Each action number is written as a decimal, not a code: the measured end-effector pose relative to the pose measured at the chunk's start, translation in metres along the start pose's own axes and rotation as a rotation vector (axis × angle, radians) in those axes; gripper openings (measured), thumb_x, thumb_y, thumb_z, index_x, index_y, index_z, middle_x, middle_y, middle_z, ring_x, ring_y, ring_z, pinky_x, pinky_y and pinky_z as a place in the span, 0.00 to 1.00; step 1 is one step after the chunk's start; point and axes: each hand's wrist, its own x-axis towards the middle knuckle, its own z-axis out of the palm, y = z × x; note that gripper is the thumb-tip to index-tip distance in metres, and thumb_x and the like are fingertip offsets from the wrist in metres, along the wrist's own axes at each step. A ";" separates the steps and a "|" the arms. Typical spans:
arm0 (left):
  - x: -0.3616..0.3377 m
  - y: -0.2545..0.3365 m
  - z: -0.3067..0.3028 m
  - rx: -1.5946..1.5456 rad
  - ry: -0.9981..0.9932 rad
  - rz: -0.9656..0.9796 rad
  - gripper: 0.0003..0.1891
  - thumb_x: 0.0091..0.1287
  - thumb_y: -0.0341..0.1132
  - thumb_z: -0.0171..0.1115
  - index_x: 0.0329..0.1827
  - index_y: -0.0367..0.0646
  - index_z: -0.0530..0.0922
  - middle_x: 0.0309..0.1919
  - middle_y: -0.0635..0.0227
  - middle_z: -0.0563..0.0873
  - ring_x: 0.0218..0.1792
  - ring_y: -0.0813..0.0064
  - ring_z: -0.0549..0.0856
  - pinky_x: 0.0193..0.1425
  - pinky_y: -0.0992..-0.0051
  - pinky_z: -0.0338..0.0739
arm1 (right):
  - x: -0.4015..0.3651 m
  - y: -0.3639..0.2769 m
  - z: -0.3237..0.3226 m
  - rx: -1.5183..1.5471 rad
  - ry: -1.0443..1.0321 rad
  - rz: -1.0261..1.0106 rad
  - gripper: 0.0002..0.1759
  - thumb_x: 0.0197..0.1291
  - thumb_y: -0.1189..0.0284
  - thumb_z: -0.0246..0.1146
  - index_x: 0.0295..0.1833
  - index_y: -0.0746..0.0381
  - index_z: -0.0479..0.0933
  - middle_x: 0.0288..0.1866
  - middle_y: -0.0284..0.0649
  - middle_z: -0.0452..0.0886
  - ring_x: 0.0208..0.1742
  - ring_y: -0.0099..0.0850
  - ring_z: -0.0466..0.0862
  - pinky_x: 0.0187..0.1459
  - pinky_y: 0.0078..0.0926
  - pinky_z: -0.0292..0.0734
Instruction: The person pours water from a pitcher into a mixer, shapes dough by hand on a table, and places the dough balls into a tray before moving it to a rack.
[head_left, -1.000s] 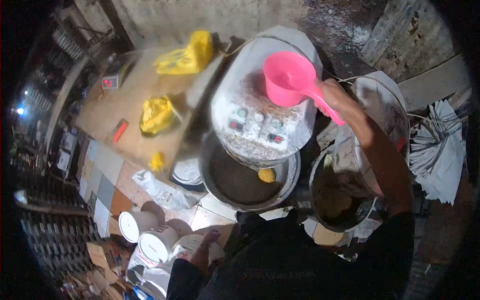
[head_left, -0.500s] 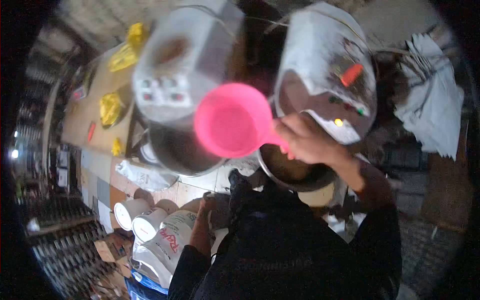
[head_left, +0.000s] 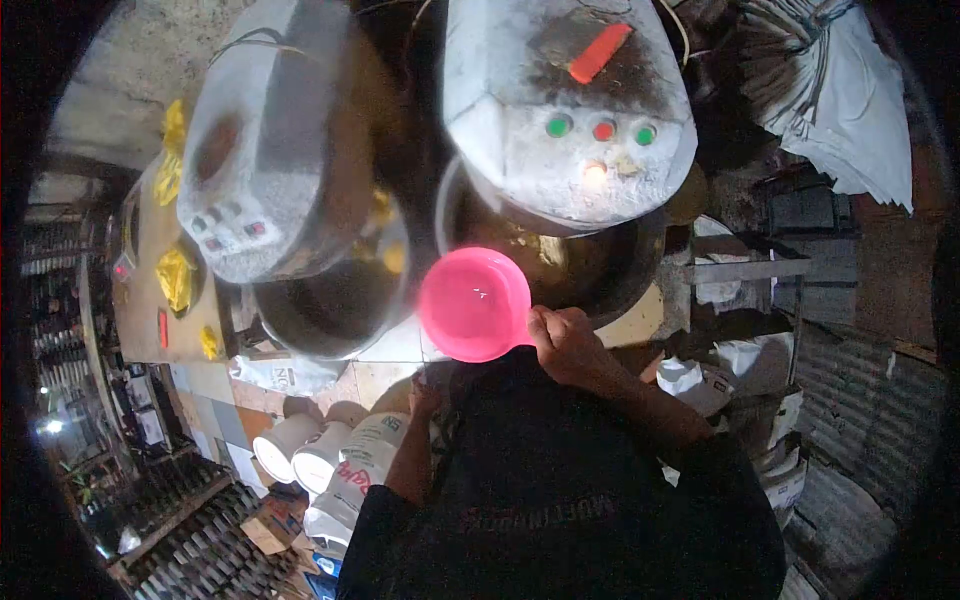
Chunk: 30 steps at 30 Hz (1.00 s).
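My right hand [head_left: 572, 345] is closed around the handle of a pink plastic dipper [head_left: 474, 305]. Small glints show inside its round cup, which sits in front of the right machine's metal bowl [head_left: 447, 215]. That bowl holds a brownish mass [head_left: 545, 250], partly hidden under the white mixer head [head_left: 570, 130]. Green and red buttons and one lit lamp are on the mixer's front. Low by my left side hangs my left hand [head_left: 425, 398], close to the white sacks and tubs; its fingers are too dim to read.
A second mixer [head_left: 262, 150] stands to the left over a metal bowl [head_left: 335, 345]. Farther left is a wooden table [head_left: 140, 325] with yellow plastic wrappers [head_left: 175, 280]. White tubs [head_left: 283, 447] and a printed sack [head_left: 365, 450] stand on the floor at lower left.
The pink dipper and my right hand have come down toward my body, and the cup sits lower. My view has shifted, bringing the right mixer's buttons and bowl into clearer sight.
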 end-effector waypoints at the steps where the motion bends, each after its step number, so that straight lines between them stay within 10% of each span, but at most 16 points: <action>1: 0.000 0.007 -0.005 -0.067 -0.073 -0.073 0.22 0.68 0.45 0.50 0.61 0.45 0.66 0.45 0.47 0.81 0.43 0.51 0.83 0.43 0.50 0.78 | -0.001 0.001 -0.001 0.057 -0.015 0.101 0.13 0.69 0.73 0.46 0.37 0.72 0.70 0.28 0.52 0.75 0.23 0.51 0.76 0.29 0.44 0.71; 5: 0.012 -0.001 -0.020 0.580 0.085 0.321 0.27 0.61 0.41 0.63 0.60 0.49 0.62 0.34 0.48 0.82 0.33 0.55 0.82 0.31 0.62 0.79 | -0.009 0.020 0.002 0.168 -0.196 0.375 0.15 0.69 0.69 0.44 0.36 0.69 0.70 0.23 0.52 0.73 0.24 0.53 0.76 0.30 0.45 0.71; 8: 0.018 -0.004 -0.022 0.350 0.262 0.432 0.28 0.60 0.38 0.66 0.57 0.40 0.60 0.15 0.66 0.76 0.21 0.59 0.81 0.33 0.62 0.78 | -0.017 0.035 0.011 0.087 -0.252 0.324 0.15 0.68 0.67 0.44 0.39 0.66 0.72 0.23 0.53 0.76 0.28 0.55 0.79 0.34 0.53 0.74; 9: 0.007 0.026 -0.032 0.027 0.251 0.185 0.32 0.57 0.41 0.70 0.58 0.44 0.60 0.18 0.63 0.80 0.23 0.57 0.82 0.35 0.57 0.78 | -0.018 0.038 0.013 0.116 -0.251 0.359 0.14 0.67 0.67 0.46 0.39 0.66 0.73 0.24 0.52 0.76 0.28 0.54 0.79 0.34 0.53 0.74; 15: 0.002 0.022 -0.025 0.106 0.251 0.125 0.30 0.57 0.42 0.69 0.58 0.47 0.63 0.19 0.61 0.82 0.23 0.54 0.82 0.42 0.55 0.78 | -0.014 0.036 0.007 0.132 -0.246 0.320 0.12 0.63 0.69 0.51 0.36 0.67 0.73 0.30 0.52 0.78 0.28 0.51 0.80 0.33 0.50 0.76; 19: 0.027 -0.059 0.005 0.407 0.268 0.424 0.21 0.65 0.47 0.58 0.55 0.46 0.68 0.17 0.64 0.81 0.23 0.59 0.80 0.54 0.58 0.72 | -0.010 0.038 0.007 0.080 -0.384 0.370 0.13 0.63 0.69 0.50 0.37 0.67 0.75 0.32 0.52 0.79 0.30 0.52 0.82 0.34 0.49 0.78; 25: -0.016 0.012 -0.020 0.063 0.183 -0.059 0.24 0.63 0.41 0.63 0.57 0.42 0.64 0.17 0.68 0.78 0.25 0.63 0.79 0.45 0.61 0.73 | -0.016 0.048 0.023 0.213 -0.345 0.411 0.16 0.66 0.68 0.46 0.41 0.67 0.76 0.31 0.55 0.81 0.33 0.52 0.83 0.39 0.51 0.78; 30: -0.011 0.000 -0.016 0.088 0.156 0.080 0.28 0.61 0.40 0.64 0.60 0.41 0.62 0.24 0.61 0.82 0.30 0.57 0.81 0.40 0.59 0.75 | -0.020 0.049 0.031 0.285 -0.233 0.414 0.18 0.69 0.67 0.43 0.36 0.65 0.75 0.22 0.50 0.77 0.26 0.49 0.80 0.33 0.43 0.75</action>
